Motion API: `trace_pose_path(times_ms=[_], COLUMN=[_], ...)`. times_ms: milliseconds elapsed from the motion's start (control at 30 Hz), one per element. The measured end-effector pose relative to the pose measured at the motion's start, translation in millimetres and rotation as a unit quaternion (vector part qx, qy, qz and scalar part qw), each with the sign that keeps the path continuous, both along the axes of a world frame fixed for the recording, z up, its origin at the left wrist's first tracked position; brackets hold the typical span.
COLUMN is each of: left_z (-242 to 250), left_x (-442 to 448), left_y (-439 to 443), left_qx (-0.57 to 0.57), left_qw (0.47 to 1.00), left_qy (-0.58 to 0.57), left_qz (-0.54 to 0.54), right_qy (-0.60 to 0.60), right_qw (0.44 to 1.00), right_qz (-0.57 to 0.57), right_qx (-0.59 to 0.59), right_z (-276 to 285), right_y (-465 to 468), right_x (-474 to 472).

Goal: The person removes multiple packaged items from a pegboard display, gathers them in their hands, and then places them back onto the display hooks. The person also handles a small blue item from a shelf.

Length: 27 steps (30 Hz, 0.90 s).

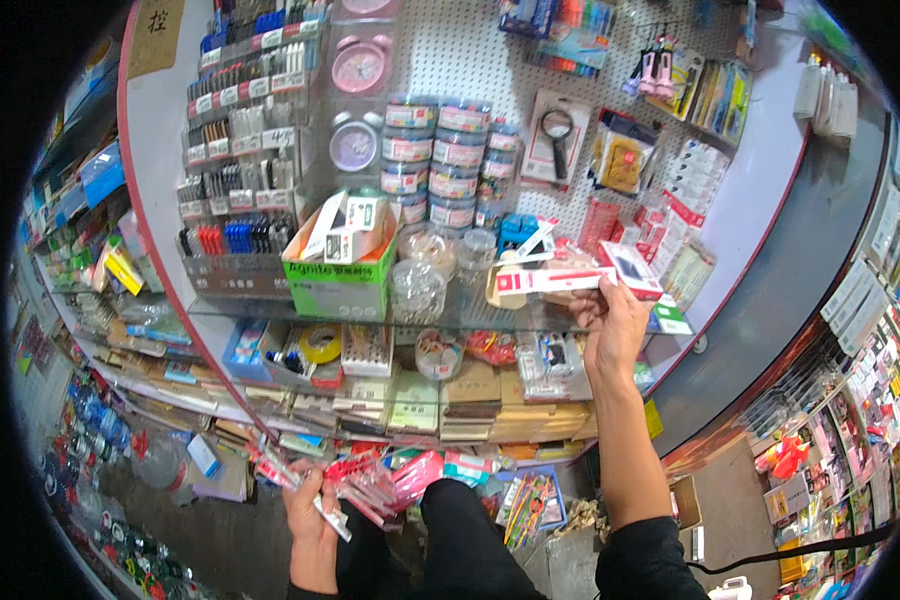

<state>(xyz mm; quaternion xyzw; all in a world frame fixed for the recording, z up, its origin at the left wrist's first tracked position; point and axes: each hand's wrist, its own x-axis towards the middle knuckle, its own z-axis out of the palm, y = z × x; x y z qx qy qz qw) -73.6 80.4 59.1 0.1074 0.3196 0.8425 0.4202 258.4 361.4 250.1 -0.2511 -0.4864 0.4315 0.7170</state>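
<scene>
My right hand (612,322) reaches to the upper glass shelf (450,315) and pinches the right end of a long, slim white and red box (551,280). My left hand (311,502), low in front of me, holds a narrow white and red packet (330,517). Pink and clear plastic packets (367,480) lie just right of it. A small white and red box with a dark picture (630,268) stands behind my right fingers. Clear round tubs (418,291) are left of the long box, beside a green open carton (337,285) filled with small boxes.
A tiered pen rack (244,191) stands at the left, with stacked jars (454,161) near the middle. A magnifying glass (559,135) hangs on the pegboard. Notebooks and envelopes (480,412) fill the lower shelf. A blue tray of colourful pencils (531,501) is by my knee. Bottles (97,420) stand at the left.
</scene>
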Motion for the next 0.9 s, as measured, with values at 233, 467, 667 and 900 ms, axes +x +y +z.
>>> trace_pose_path(times_ms=[233, 467, 667, 900], left_z=[4, 4, 1, 3], left_x=[1, 2, 1, 3], left_y=[3, -11, -13, -13], left_qx=[0.043, 0.083, 0.078, 0.054], left_qw=[0.997, 0.995, 0.995, 0.997], left_qy=[-0.023, -0.041, -0.036, -0.003], left_qz=[-0.056, -0.047, -0.046, -0.047], right_qy=[-0.005, -0.003, 0.059, 0.007], right_qw=[0.977, 0.96, 0.958, 0.952], right_qz=[0.135, 0.171, 0.184, 0.184], right_qx=[-0.167, -0.222, -0.211, -0.244], right_z=[-61, -90, -92, -97], right_y=[-108, -136, -140, -145], right_x=[-24, -23, -22, -28])
